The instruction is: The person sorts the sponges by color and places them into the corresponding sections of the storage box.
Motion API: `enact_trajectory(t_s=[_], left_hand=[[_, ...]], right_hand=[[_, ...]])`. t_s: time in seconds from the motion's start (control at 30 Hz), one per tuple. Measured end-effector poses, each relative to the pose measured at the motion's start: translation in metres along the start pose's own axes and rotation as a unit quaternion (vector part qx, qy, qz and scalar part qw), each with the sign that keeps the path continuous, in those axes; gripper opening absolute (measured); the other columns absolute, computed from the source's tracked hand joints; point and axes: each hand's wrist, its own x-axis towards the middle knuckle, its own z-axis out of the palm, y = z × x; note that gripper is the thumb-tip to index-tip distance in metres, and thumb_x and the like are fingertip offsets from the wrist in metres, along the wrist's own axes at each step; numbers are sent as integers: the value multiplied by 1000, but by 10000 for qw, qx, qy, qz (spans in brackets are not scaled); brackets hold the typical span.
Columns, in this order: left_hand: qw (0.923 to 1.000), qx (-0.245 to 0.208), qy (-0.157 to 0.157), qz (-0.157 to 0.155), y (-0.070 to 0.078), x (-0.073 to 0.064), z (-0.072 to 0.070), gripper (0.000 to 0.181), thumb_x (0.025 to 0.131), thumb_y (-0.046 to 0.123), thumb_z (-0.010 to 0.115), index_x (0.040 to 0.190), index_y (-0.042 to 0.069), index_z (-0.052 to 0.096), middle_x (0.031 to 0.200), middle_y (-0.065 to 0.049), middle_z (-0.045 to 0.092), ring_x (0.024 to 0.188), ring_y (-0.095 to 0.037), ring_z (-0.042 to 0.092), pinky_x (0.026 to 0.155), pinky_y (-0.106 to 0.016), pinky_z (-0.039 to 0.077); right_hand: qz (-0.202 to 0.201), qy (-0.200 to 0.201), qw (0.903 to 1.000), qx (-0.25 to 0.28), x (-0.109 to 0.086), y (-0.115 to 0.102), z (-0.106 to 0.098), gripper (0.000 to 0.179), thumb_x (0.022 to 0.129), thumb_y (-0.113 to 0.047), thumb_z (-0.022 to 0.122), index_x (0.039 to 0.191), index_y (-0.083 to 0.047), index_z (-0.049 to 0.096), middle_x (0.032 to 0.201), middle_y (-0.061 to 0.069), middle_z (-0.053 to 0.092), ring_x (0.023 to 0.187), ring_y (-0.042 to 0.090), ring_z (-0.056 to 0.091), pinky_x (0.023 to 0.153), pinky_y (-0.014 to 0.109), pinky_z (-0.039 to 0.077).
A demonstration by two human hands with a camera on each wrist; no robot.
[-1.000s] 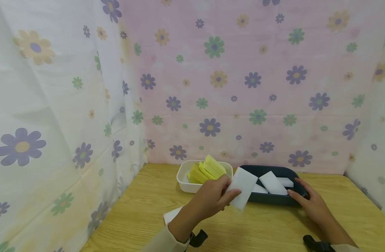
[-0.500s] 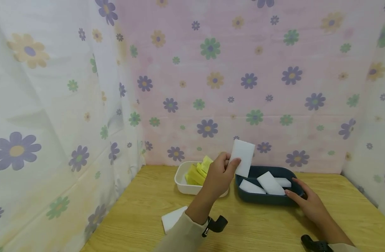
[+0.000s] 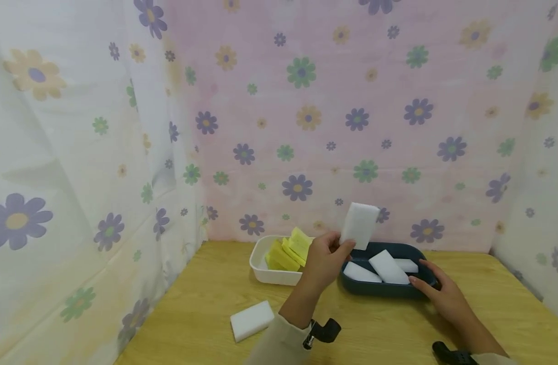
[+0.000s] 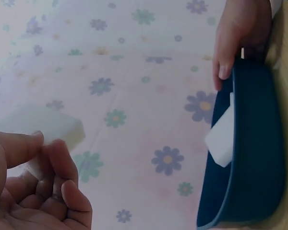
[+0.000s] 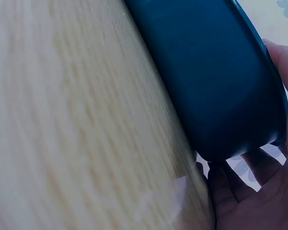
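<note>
My left hand (image 3: 323, 259) pinches a white sponge block (image 3: 360, 225) between thumb and fingers, raised above the left part of a dark blue tub (image 3: 377, 289). In the left wrist view the same sponge (image 4: 43, 127) stands up from the fingertips, apart from the tub. My right hand (image 3: 449, 296) grips the tub's right end, thumb at the rim and fingers around the end wall, as the right wrist view shows too. Inside the tub lie several white sponges (image 3: 388, 267). Another white sponge (image 3: 252, 320) lies flat on the table, left of my left forearm.
A white tub (image 3: 271, 276) holding several yellow sponges (image 3: 283, 255) stands left of the blue one, partly behind my left hand. Both sit on a wooden table (image 3: 201, 304). Flowered cloth (image 3: 260, 101) hangs behind and at the sides.
My left hand has lifted the white sponge from in front of the blue tub, turning it upright, then shifted slightly right. The right hand keeps its grip on the tub.
</note>
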Motion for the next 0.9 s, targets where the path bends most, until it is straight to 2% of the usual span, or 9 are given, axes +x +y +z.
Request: enact_trajectory(t_s=[0.13, 0.23, 0.37, 0.5, 0.6, 0.73, 0.9], left_hand=[[9998, 24, -73, -170, -12, -2, -8, 24, 100, 32, 70, 117, 15, 73, 97, 3, 71, 85, -18, 70, 83, -37, 61], [9996, 115, -92, -252, -18, -2, -10, 21, 100, 32, 70, 106, 13, 75, 90, -1, 72, 77, -16, 70, 73, -34, 60], [9986, 378, -183, -334, -26, 0, -6, 27, 99, 38, 70, 90, 13, 74, 80, -2, 72, 69, -17, 71, 59, -26, 51], [9959, 768, -280, -380, -35, 0, 2, 30, 100, 41, 68, 87, 15, 72, 73, 4, 68, 64, -15, 68, 56, -23, 50], [9913, 1226, -322, -360, -43, 0, 5, 34, 102, 44, 65, 85, 15, 67, 68, 7, 59, 58, -9, 55, 54, -22, 44], [9823, 1808, -422, -239, -53, 1, 9, 39, 103, 45, 62, 79, 16, 59, 65, 7, 45, 56, -8, 40, 51, -23, 34], [9726, 2235, -625, -122, -60, 4, 14, 41, 104, 45, 60, 74, 18, 56, 64, 7, 43, 56, -7, 41, 52, -22, 35]], right_hand=[[-2, -87, 9999, 81, 3, 1, 8, 92, 99, -65, 56, 168, -23, 11, 170, 31, 5, 147, 65, 12, 104, 84, 24], [49, -145, 9998, 103, 4, 0, 11, 93, 98, -67, 55, 168, -26, 10, 170, 30, 3, 148, 65, 11, 104, 84, 24], [79, -110, 9999, -19, 1, 0, 7, 93, 99, -68, 53, 168, -25, 9, 169, 32, 4, 146, 66, 13, 103, 83, 26], [112, -107, 9999, -30, -2, -2, 4, 95, 98, -68, 54, 168, -22, 9, 168, 33, 3, 146, 67, 12, 103, 84, 25], [149, -133, 9998, -5, -3, -4, 2, 96, 98, -69, 54, 168, -22, 9, 169, 33, 2, 146, 67, 11, 104, 83, 24], [147, -129, 9998, -64, -4, -4, 0, 95, 99, -69, 52, 168, -22, 7, 168, 34, 2, 145, 68, 13, 102, 83, 28], [78, -89, 9999, -120, -4, -3, -1, 93, 100, -67, 51, 168, -22, 6, 167, 36, 3, 143, 69, 16, 99, 83, 30]])
